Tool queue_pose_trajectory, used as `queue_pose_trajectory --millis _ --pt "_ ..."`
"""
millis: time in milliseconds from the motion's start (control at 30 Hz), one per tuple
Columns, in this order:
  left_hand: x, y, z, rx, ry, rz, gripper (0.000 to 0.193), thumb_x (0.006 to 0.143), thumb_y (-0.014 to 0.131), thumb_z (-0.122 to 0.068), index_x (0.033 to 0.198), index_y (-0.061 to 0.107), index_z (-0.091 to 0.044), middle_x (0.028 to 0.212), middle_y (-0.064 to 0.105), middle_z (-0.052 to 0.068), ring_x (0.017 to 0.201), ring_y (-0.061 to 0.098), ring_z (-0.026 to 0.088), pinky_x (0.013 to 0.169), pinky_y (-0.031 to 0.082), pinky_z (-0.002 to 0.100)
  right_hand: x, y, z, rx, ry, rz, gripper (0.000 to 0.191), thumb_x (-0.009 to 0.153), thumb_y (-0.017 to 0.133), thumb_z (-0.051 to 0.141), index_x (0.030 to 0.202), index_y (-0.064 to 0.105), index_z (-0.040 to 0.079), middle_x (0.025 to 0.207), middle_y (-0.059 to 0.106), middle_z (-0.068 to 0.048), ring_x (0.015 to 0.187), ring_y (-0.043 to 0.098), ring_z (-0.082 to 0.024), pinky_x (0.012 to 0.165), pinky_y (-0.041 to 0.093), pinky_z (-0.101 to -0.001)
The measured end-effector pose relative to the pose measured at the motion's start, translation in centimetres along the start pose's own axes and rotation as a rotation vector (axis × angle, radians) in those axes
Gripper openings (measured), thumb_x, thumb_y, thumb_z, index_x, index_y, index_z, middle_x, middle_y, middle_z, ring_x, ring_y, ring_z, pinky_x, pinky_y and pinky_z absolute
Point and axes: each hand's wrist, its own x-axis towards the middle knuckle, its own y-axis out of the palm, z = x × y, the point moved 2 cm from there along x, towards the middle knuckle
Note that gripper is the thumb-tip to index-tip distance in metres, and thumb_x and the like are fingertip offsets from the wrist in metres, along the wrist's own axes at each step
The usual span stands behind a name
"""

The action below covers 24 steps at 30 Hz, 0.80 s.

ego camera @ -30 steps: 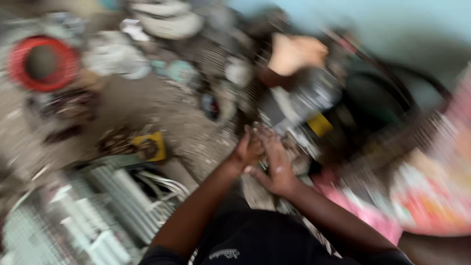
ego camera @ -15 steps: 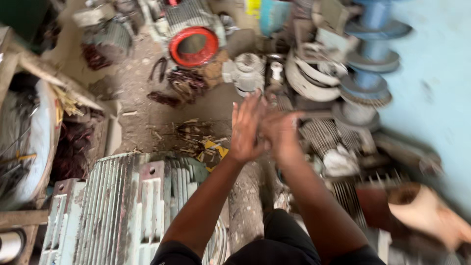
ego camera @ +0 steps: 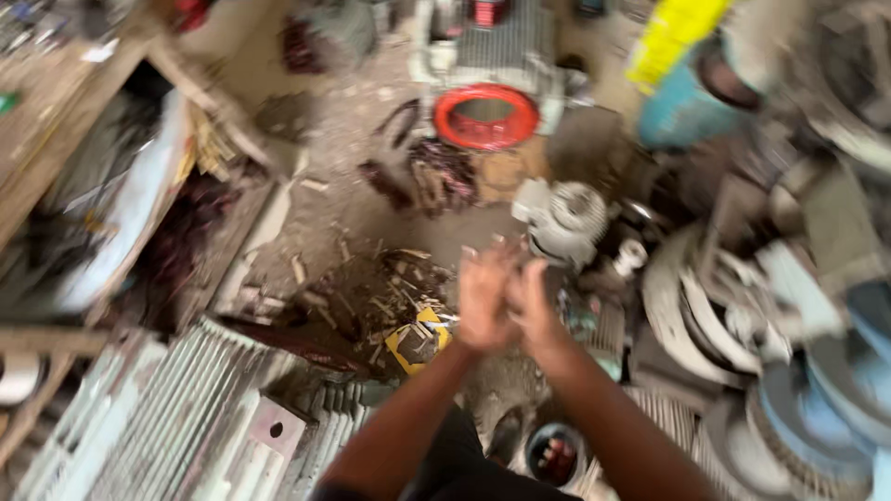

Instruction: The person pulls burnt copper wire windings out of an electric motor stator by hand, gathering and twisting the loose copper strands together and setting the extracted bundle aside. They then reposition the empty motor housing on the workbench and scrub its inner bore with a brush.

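Hands: left hand and right hand pressed palm to palm above the dusty floor, just right of the yellow scrap, fingers spread loosely, apparently gripping nothing, though blurred. Below the red ring, beside the small grey motor. Could snag on sharp wood splinters if lowered carelessly.

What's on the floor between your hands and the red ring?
In the head view, bare dusty floor and dark copper wire bundles lie between the pressed-together hands and the red ring.
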Motion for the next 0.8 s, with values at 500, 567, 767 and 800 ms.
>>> queue_pose_trajectory --millis 500,567,767,800 --pt "38.8 -21.5 -0.9 0.142 0.109 -0.275 0.113 0.087 0.048 -0.089 0.165 0.029 -0.01 0.167 0.038 0.016 0.154 0.035 0.036 0.127 0.027 0.052 48.8 14.0 11.8 -0.241 0.315 0.003 0.081 0.097 0.033 0.068 0.158 0.031 0.015 0.146 0.056 -0.016 0.134 0.055 -0.039 0.11 0.044 -0.0549" --pt "43.4 -24.6 1.6 0.392 0.108 -0.402 0.108 0.09 0.045 -0.085 0.164 0.03 -0.009 0.168 0.034 0.018 0.155 0.031 0.038 0.125 0.023 0.054 52.9 15.7 11.3 0.011 0.148 0.299 0.092 0.094 0.031 0.074 0.164 0.024 0.015 0.159 0.044 -0.002 0.146 0.041 -0.025 0.121 0.031 -0.0426" --pt "57.1 -34.3 10.8 -0.075 -0.385 -0.559 0.103 0.089 0.026 -0.084 0.16 0.033 -0.01 0.165 0.036 0.018 0.151 0.034 0.038 0.119 0.019 0.059 62.7 18.8 18.6 -0.484 -0.662 0.601 0.081 0.101 0.045 0.064 0.157 0.034 0.007 0.157 0.046 -0.02 0.143 0.048 -0.034 0.12 0.034 -0.0493" --pt "59.0 -34.5 11.5 -0.558 -0.535 -0.451 0.106 0.085 0.02 -0.087 0.158 0.035 -0.012 0.163 0.041 0.015 0.149 0.038 0.036 0.118 0.022 0.059 64.5 20.3 18.9 -0.756 -0.959 0.689 0.077 0.101 0.047 0.061 0.154 0.038 0.007 0.157 0.045 -0.02 0.144 0.045 -0.034 0.121 0.031 -0.05"
